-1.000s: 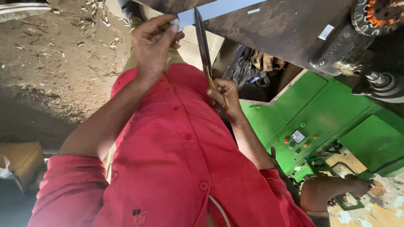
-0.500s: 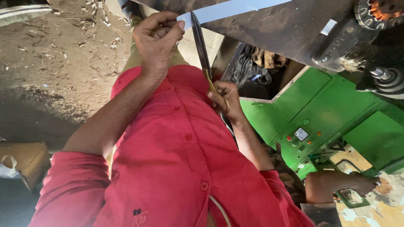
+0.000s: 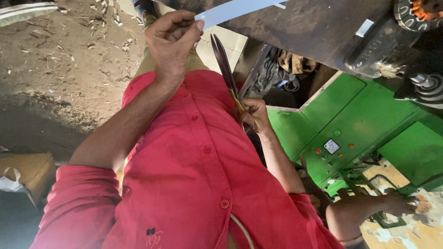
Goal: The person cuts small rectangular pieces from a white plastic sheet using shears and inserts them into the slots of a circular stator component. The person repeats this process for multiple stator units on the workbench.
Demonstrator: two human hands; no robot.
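Left hand (image 3: 171,44) was raised in front of the red button-up shirt (image 3: 184,184), forearm bare, sleeve rolled to the elbow, wrist bent, fingers pinched shut on the end of a flat white plastic strip (image 3: 240,10). The strip ran off to the upper right along the edge of the dark metal plate (image 3: 314,27). Right hand (image 3: 251,115) sat against the chest, clenched round the brass-coloured handles of long dark-bladed scissors (image 3: 224,62). Blades pointed up, tips just beside the strip near the left fingers. Green machine panel (image 3: 350,129) stood to the right; another person's hand (image 3: 392,203) rested on its lower frame.
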